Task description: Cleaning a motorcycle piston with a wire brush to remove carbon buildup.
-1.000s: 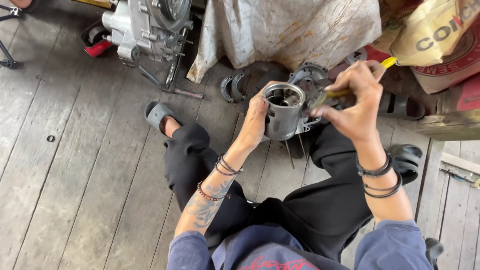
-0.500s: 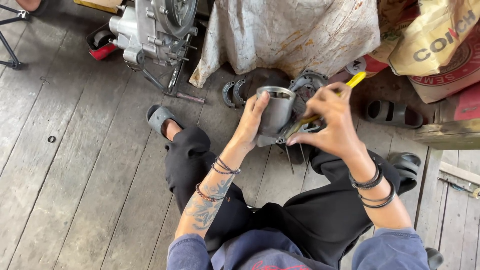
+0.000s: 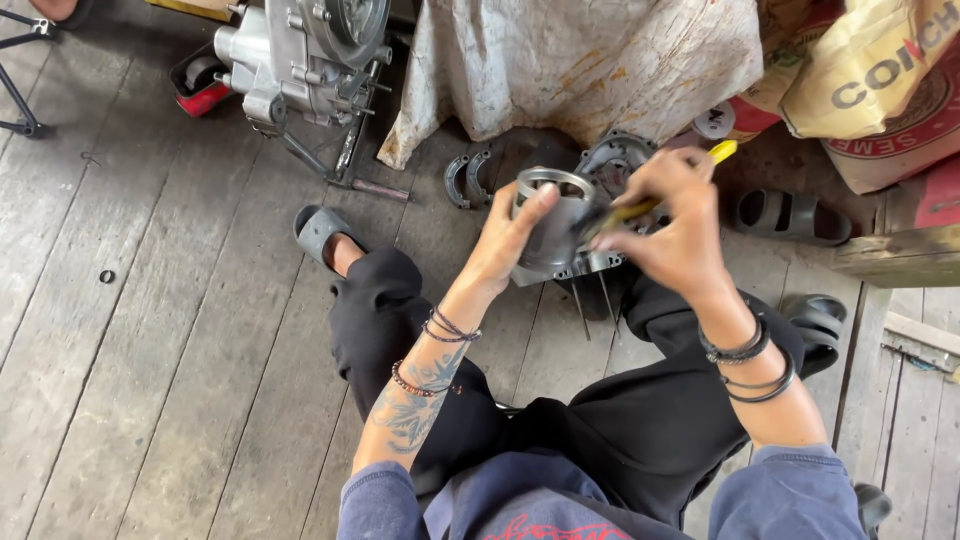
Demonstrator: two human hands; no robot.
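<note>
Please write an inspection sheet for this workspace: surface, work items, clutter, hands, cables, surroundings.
Surface: worn grey wooden floor, person seated on it.
Work items: metal cylinder part held upright; yellow-handled tool against its side.
Clutter: engine block, small ring, two curved metal pieces, loose sandal.
Hands: left hand grips the cylinder; right hand grips the tool.
Cables: nothing seen.
Surroundings: stained cloth, printed sacks.

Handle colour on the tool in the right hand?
Yellow handle, with the right hand gripping the tool; head view.
</note>
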